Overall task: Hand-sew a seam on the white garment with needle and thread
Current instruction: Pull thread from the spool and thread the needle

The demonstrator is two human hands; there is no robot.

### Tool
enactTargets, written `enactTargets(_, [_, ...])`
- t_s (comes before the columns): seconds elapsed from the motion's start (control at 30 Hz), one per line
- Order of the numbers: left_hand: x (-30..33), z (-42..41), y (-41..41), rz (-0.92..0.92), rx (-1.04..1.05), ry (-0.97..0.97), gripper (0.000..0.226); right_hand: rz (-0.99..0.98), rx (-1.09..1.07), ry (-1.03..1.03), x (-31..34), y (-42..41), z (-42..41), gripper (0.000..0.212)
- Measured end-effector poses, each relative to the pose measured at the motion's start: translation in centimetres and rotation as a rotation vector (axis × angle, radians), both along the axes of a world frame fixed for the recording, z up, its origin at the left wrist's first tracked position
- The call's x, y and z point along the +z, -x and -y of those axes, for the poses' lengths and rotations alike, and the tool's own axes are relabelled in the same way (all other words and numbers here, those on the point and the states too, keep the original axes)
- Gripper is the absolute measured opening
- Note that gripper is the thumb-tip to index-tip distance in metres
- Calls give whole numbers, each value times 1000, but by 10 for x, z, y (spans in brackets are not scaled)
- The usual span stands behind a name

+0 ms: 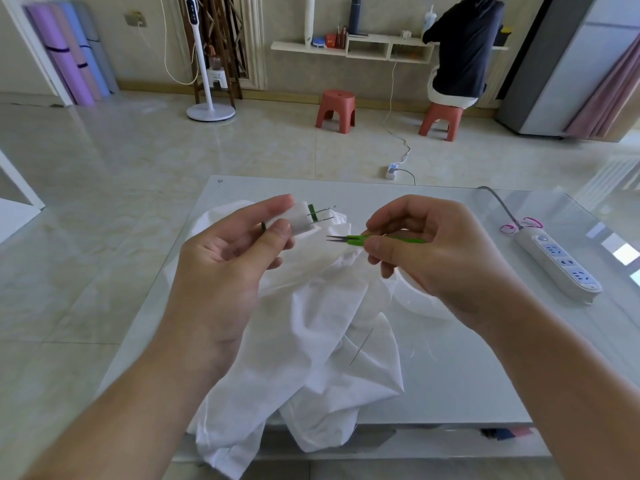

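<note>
Lying under both hands' grip, white garment [311,358] untouched.

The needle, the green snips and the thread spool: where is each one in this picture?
needle [361,346]: head view, mid-shaft, lying on the white garment.
green snips [355,240]: head view, green body just behind the blades.
thread spool [304,218]: head view, white side of the spool.

both hands raised, forearms converging; left hand [239,237] and right hand [426,244] curled, fingertips pinching.
</note>
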State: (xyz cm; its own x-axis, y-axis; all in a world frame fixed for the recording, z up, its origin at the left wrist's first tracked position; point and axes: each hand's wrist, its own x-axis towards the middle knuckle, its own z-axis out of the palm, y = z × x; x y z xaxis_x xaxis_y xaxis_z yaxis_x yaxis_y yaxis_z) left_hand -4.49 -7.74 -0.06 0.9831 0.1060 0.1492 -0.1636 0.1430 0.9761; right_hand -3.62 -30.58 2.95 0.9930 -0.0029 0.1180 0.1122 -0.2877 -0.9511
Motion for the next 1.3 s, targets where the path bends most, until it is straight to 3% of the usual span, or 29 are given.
enactTargets(0.23, [-3,2,-2,-41,-7,22,23,-71,-314,52,-21,-27,65,12])
enactTargets(0.37, [-6,10,-2,-67,-23,46,21,-200,-447,235,-54,-41,94,8])
enactTargets(0.53, [-12,22,-3,-89,-51,14,23,-277,-413,690,-83,-54,96,11])
enactTargets(0.73, [-20,33,-4,-99,-80,-53,23,-365,-308,937,-81,-57,86,30])
enactTargets(0.8, [-22,36,-5,-101,-82,-70,22,-330,-304,918,-68,-51,79,31])
enactTargets(0.87, [-22,39,-6,-106,-83,-81,20,-218,-320,765,-53,-44,71,30])
enactTargets(0.93, [-22,42,-6,-111,-89,-120,18,-141,-222,406,-34,-32,57,30])
enactTargets(1.0, [-21,43,-5,-106,-107,-188,17,-120,36,47,-16,-18,40,30])
enactTargets(1.03, [-21,44,-4,-99,-118,-221,18,-119,156,-21,-9,-11,32,31])
enactTargets(1.1, [-21,44,-2,-81,-134,-268,16,-92,256,68,-4,-1,18,27])
enactTargets(1.17, [-22,44,1,-68,-139,-296,13,-49,215,213,-10,2,7,24])
enactTargets(1.3, [-22,44,3,-92,-161,-294,15,-13,154,252,-17,0,4,20])
